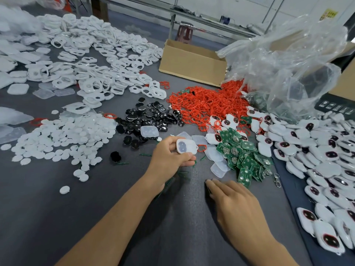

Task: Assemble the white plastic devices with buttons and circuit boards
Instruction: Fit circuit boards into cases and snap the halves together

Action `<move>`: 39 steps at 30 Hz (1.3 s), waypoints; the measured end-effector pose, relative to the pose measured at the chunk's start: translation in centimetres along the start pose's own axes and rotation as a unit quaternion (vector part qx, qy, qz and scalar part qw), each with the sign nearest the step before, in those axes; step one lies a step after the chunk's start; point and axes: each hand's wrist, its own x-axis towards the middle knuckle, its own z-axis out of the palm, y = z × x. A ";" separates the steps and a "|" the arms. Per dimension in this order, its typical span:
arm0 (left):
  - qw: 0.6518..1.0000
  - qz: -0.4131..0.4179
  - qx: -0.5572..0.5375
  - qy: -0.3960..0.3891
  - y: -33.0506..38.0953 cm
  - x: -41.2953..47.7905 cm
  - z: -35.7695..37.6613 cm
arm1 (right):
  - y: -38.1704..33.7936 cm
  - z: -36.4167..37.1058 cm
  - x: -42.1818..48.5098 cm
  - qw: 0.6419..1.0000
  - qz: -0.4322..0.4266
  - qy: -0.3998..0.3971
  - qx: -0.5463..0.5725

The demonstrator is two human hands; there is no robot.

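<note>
My left hand [171, 152] grips a white plastic device shell [186, 146] above the grey table, its inner side up, with a red loop [201, 148] hanging at its right end. My right hand [232, 200] rests flat on the table, fingers straight, holding nothing. Green circuit boards [242, 156] lie in a pile just beyond my right hand. Black button pads [151, 118] are heaped behind my left hand. Clear rubbery pads [218, 162] lie between the shell and the boards.
White frames [92, 60] and white round discs [63, 139] cover the left of the table [96, 217]. Red loops [207, 104] pile up at the centre back. Assembled white devices [322, 160] fill the right. A cardboard box [192, 62] and a clear plastic bag [288, 60] stand behind.
</note>
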 end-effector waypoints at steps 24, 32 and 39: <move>1.000 -0.004 0.003 0.000 0.3 -0.2 0.2 | 3.4 -2.0 2.1 0.858 0.207 -0.051 0.467; 1.000 -0.010 0.003 0.001 0.2 -0.2 0.1 | 2.8 -1.4 6.0 0.759 0.160 0.005 0.631; 1.000 -0.010 -0.018 -0.008 0.2 -0.1 0.1 | 1.6 0.2 9.7 0.768 0.160 0.117 0.609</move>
